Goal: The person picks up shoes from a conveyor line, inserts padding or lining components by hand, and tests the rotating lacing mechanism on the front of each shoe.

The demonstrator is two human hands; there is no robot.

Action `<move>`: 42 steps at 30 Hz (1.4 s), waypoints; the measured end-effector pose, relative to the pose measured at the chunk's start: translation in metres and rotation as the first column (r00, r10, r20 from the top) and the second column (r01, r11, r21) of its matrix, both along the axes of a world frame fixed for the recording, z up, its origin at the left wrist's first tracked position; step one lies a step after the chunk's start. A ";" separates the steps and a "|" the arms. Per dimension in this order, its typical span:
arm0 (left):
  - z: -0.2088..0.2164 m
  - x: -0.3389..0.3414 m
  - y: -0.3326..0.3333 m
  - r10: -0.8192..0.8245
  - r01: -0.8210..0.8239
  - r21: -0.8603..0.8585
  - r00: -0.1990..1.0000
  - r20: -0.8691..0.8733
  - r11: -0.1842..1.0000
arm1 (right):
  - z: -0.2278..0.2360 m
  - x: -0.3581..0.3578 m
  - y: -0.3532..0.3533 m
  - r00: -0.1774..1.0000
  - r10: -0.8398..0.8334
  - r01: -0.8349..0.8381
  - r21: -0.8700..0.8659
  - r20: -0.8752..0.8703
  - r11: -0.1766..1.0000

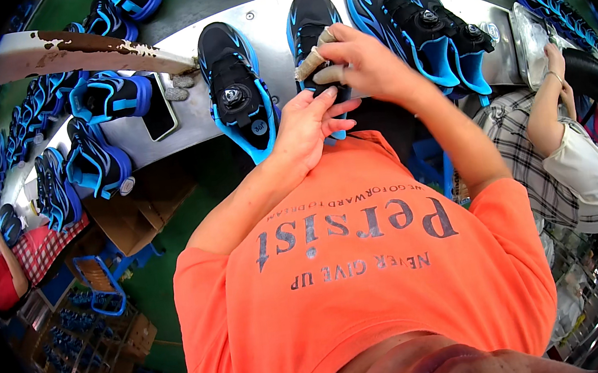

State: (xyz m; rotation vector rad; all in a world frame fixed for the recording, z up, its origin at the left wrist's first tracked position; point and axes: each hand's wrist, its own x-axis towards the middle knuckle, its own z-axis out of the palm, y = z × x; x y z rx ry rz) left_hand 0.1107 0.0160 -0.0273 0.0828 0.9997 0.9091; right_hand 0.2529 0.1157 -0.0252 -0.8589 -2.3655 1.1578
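Observation:
A black-and-blue sneaker (311, 16) lies toe-away on the metal table in front of me, its collar toward my body. Over its instep is my right hand (367, 61), with beige covers on several fingertips. Those fingers are bent together above the middle of the shoe; what they pinch, if anything, is hidden. My left hand (309, 126) is at the shoe's collar, thumb and forefinger closed there and the other fingers loosely apart. Left of it stands another sneaker (226, 63) with a round dial on its tongue. Two more sneakers, a nearer one (397, 12) and its neighbour (460, 37), stand to the right.
A chipped white metal bar (73, 51) crosses the table at left, near a phone (159, 112) and small grey lumps (177, 94). More sneakers (98, 158) crowd the left end. At right, a co-worker's arm (548, 98) reaches toward a clear plastic tray (530, 42). Below left is a cardboard box (128, 222).

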 end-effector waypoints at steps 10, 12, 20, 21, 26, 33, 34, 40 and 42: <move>0.000 0.003 -0.002 -0.001 0.001 0.006 1.000 0.019 1.000 | 0.009 0.009 0.019 0.981 0.191 -0.187 -0.118 0.028 0.975; -0.001 0.008 -0.005 0.034 -0.034 0.023 0.999 0.004 0.999 | 0.001 0.008 0.003 0.998 0.061 -0.064 0.075 0.031 0.995; -0.002 -0.002 -0.005 -0.042 0.042 0.011 0.999 0.019 0.999 | 0.001 0.015 0.011 0.994 0.090 -0.094 -0.071 -0.056 0.993; -0.002 0.000 -0.006 -0.038 0.038 0.009 0.999 0.014 0.999 | 0.006 0.015 0.013 0.993 0.120 -0.119 -0.113 -0.003 0.986; -0.001 0.012 -0.008 0.043 -0.043 -0.011 0.999 0.008 0.999 | 0.001 0.012 -0.002 1.000 0.015 -0.015 -0.006 0.014 1.000; -0.003 0.003 -0.010 -0.008 0.008 0.004 0.998 0.063 1.000 | -0.006 0.017 -0.008 0.994 -0.111 0.111 -0.111 0.013 0.988; -0.002 0.004 -0.008 -0.016 0.016 0.005 0.999 0.051 1.000 | -0.004 0.021 0.003 1.000 -0.016 0.012 -0.144 -0.021 0.989; -0.002 0.020 -0.010 0.037 -0.037 0.023 0.999 -0.008 0.999 | -0.004 0.019 0.002 1.000 0.004 -0.004 -0.029 -0.016 1.000; -0.005 0.022 -0.012 0.035 -0.034 0.032 0.999 -0.022 0.999 | -0.010 0.013 -0.028 0.969 -0.247 0.247 0.001 -0.031 0.969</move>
